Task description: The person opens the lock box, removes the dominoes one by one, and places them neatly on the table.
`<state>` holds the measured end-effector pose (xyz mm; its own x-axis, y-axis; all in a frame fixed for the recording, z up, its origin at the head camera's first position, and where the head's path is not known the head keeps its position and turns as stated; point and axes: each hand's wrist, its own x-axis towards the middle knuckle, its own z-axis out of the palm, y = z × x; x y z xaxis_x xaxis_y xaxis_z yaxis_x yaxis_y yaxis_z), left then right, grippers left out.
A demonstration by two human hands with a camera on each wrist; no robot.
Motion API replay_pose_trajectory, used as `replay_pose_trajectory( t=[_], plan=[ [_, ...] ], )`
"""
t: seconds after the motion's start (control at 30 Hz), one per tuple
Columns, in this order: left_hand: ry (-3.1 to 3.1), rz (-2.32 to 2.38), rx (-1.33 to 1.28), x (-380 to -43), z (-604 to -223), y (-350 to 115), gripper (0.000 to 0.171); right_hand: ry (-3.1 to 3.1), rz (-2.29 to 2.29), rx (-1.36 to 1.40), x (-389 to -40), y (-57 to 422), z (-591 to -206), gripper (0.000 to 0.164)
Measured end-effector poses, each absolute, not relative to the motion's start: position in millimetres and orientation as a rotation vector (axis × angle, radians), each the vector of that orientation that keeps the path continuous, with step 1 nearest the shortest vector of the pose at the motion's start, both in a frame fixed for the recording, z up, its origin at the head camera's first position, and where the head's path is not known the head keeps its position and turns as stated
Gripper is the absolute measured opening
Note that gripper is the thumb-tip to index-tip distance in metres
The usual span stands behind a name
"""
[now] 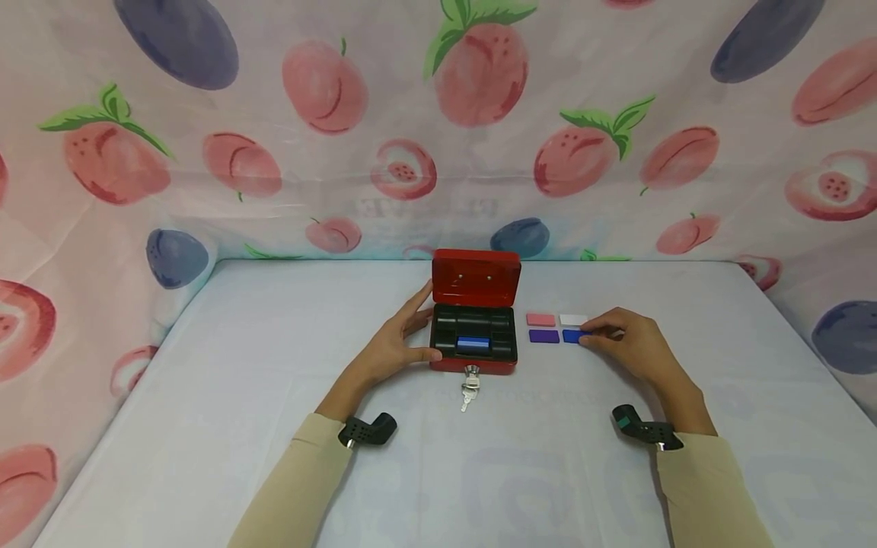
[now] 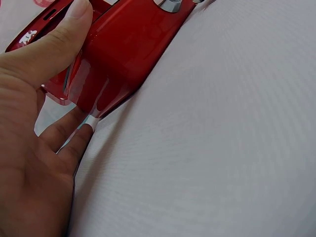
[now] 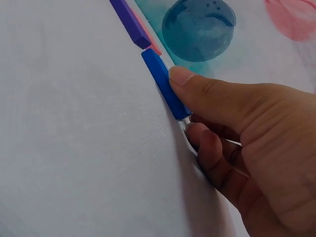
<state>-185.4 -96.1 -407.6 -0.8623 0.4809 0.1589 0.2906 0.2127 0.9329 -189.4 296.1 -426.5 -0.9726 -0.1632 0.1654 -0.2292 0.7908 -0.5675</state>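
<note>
A small red cash box [image 1: 473, 366] stands on the table with its lid [image 1: 476, 278] raised and a black compartment tray [image 1: 503, 329] inside. One blue block [image 1: 473, 343] lies in the tray's front middle part. My left hand [image 1: 393, 342] touches the box's left side, thumb on the front left rim, other fingers stretched out along the side toward the lid. My right hand [image 1: 633, 342] pinches the right end of another blue block [image 3: 165, 84] between thumb and fingers. That block lies beside a purple block [image 1: 544, 336], with a white block [image 1: 572, 320] and a pink block [image 1: 541, 320] behind.
Keys [image 1: 469, 394] hang from the lock at the box's front. A white cloth [image 1: 425, 472] covers the table. Behind it hangs a fruit-patterned curtain [image 1: 473, 213], close to the lid. Each wrist wears a dark camera band [image 1: 366, 431].
</note>
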Motion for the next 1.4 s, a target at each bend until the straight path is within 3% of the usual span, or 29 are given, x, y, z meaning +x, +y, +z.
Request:
replay_pose_trajectory(
  t=[0.63,1.03,1.4],
  plan=[
    [2.308,1.727,0.766,-185.7,-407.3,-97.2,0.1,-2.76,0.993,0.36,-188.7,285.7,-402.6,0.029],
    [2.307,1.719,0.777,-187.0,-406.6,-97.4,0.1,-2.634,1.025,0.44,-187.4,263.7,-386.7,0.023],
    [2.32,1.728,0.775,-201.8,-435.7,-99.6,0.104,-2.556,1.031,0.567,-184.9,237.6,-377.7,0.02]
  ],
)
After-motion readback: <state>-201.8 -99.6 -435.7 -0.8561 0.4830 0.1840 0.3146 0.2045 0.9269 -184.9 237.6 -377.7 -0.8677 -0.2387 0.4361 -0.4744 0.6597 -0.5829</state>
